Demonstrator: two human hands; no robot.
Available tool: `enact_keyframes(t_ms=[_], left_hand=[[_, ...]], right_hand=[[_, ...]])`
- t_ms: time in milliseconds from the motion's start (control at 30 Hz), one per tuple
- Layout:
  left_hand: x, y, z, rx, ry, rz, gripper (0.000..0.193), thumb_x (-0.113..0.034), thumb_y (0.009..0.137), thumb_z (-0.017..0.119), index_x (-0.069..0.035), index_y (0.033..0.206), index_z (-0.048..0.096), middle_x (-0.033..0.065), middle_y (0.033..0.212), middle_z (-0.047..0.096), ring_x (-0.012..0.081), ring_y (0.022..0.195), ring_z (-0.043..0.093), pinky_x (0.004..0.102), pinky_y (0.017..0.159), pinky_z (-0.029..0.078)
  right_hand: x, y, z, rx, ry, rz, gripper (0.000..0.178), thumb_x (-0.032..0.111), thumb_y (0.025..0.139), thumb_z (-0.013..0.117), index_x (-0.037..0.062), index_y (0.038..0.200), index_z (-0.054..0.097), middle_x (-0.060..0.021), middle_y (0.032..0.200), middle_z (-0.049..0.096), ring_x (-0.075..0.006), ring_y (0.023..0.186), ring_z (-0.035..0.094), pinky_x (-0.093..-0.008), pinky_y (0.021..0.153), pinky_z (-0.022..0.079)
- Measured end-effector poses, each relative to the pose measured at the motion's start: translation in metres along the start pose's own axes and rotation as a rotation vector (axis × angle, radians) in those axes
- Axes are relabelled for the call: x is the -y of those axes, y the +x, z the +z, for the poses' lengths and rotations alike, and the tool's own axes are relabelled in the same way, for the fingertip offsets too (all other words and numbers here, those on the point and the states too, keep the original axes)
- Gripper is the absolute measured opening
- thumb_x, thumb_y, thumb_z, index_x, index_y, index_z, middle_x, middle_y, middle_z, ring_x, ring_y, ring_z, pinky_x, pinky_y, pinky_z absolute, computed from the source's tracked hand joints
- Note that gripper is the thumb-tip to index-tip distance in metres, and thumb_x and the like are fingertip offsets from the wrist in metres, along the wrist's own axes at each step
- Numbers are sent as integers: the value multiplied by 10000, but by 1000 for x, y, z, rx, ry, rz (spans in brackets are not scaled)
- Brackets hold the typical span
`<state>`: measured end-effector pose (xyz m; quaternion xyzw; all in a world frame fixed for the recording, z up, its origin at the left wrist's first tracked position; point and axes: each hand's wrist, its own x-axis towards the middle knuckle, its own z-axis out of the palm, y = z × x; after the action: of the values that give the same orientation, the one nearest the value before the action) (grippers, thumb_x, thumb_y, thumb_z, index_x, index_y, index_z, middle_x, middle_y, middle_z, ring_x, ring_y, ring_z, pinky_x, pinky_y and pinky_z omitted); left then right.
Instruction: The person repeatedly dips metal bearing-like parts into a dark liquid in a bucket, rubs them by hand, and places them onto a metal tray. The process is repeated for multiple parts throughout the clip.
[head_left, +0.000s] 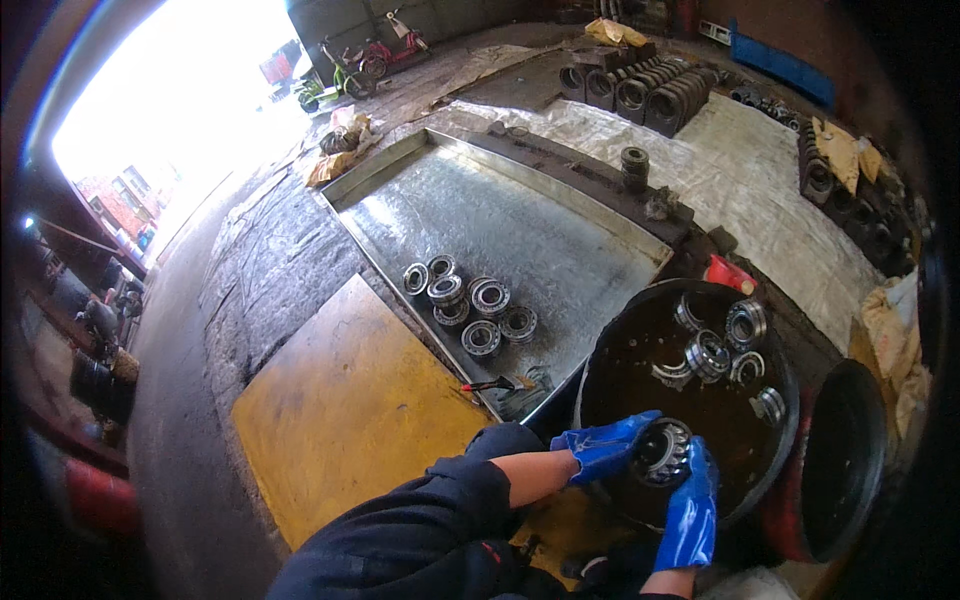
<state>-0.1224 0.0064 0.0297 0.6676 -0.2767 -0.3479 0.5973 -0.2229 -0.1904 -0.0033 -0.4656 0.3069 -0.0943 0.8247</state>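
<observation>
Overall, the largest item is a shallow galvanised metal tray [520, 225] lying flat on the ground ahead of the person, with a yellow board [340, 410] just beside its near-left edge. To the right of the tray stands a round black tub [610, 345] holding dark liquid, and a second dark drum [840, 455] sits just beside it on the far right. A cluster of cleaned roller bearings [470, 305] rests on the tray floor near its lower-left side, the rings touching one another. Several more bearings [720, 345] lie partly sunk in the liquid at the far side of the tub. At the tub's near rim, both hands, in blue rubber gloves, hold a single roller bearing [662, 455] over the liquid. The left hand [605, 447] is closed around the bearing's left side, fingers wrapped over its outer ring. The right hand [690, 510] grips it from below and the right, fingers curled up against the ring. A small red-handled tool [488, 385] lies on the tray's near corner, apart from both hands.
</observation>
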Motion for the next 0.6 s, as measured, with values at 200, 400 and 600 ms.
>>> enact_keyframes(t_ms=[200, 400, 600], left_hand=[[-10, -1, 4, -29, -181, -13, 424, -247, 1082, 462, -61, 1462, 486, 120, 1421, 584, 214, 1327, 537, 344, 1164, 379], [-11, 0, 6, -91, -110, -27, 382, -223, 1078, 463, -59, 1418, 526, 117, 1389, 606, 208, 1287, 566, 339, 1135, 409], [-29, -8, 2, -81, -50, 9, 323, -207, 1073, 468, -56, 1334, 585, 106, 1344, 635, 203, 1245, 587, 336, 1092, 442]], right_hand=[[-4, 3, -7, -69, -92, -43, 401, 356, 963, 682, 17, 1175, 700, -110, 1102, 726, -212, 943, 695, -346, 817, 583], [5, -7, 8, -99, -141, -59, 403, 367, 994, 641, 6, 1167, 694, -95, 1091, 722, -195, 923, 691, -338, 814, 584], [25, -36, 47, -217, -295, -105, 460, 394, 1031, 583, -33, 1179, 669, -116, 1077, 715, -173, 924, 679, -305, 812, 568]])
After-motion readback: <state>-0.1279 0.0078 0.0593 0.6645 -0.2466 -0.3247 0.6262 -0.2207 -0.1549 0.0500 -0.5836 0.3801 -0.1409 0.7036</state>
